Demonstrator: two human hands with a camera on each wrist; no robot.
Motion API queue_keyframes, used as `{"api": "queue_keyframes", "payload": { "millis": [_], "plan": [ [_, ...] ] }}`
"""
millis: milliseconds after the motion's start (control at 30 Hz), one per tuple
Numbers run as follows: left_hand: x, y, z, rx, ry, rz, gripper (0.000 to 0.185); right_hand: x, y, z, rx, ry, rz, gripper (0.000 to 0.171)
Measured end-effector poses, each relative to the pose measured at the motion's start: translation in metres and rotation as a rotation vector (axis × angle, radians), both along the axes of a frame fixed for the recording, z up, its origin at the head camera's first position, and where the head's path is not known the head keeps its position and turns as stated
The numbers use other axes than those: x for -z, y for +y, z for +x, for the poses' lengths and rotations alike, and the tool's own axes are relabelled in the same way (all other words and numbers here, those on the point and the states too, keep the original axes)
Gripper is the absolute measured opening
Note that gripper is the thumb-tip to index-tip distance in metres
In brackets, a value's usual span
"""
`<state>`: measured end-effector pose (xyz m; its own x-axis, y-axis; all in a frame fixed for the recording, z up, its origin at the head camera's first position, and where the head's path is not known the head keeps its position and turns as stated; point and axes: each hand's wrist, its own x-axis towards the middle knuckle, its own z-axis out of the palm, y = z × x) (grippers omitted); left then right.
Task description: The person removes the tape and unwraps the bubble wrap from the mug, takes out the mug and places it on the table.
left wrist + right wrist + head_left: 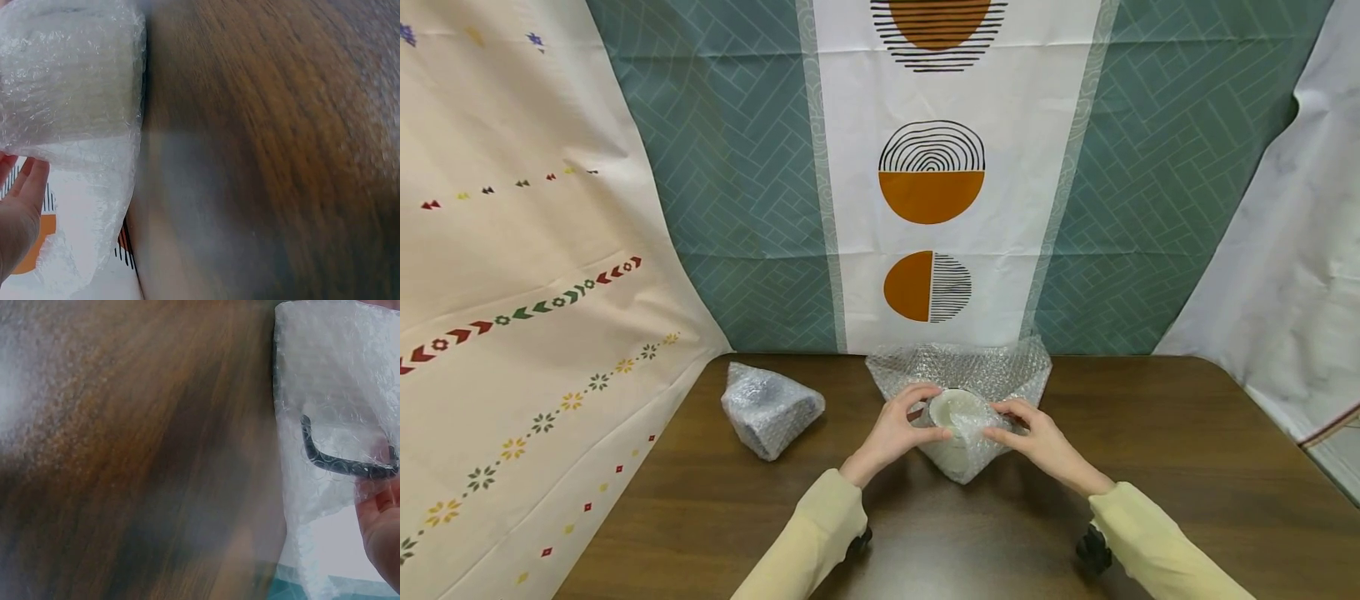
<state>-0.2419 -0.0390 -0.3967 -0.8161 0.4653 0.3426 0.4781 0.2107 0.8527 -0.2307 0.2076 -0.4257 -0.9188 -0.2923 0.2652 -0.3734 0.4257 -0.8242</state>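
A whitish mug (950, 406) with a thin dark rim stands on a sheet of bubble wrap (958, 367), whose near corner is folded up over its front. Through the plastic, the right wrist view shows its dark angular handle (340, 465). My left hand (898, 423) holds the mug from the left, fingers at the rim and thumb on the folded wrap. From the other side, my right hand (1037, 437) pinches the wrap against the mug between thumb and fingers. The far part of the sheet lies spread behind the mug.
Another bubble-wrapped bundle (771, 408) lies to the left on the brown wooden table (700, 517). A patterned cloth (932, 233) hangs right behind the table's back edge. Pale cloths (535, 333) drape along both sides.
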Motion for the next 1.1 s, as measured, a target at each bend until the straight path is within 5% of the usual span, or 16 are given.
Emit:
{"api": "queue_keyframes", "payload": {
  "millis": [500,1100],
  "plan": [
    [0.0002,-0.0022,-0.0001,0.015,0.009,-0.03,0.054,0.0028,-0.006,-0.001,0.111,0.08,-0.009,0.034],
    [-0.001,-0.003,-0.0009,0.02,0.028,-0.038,0.054,-0.0033,-0.0048,0.0028,0.128,0.095,-0.073,0.025]
  ]
}}
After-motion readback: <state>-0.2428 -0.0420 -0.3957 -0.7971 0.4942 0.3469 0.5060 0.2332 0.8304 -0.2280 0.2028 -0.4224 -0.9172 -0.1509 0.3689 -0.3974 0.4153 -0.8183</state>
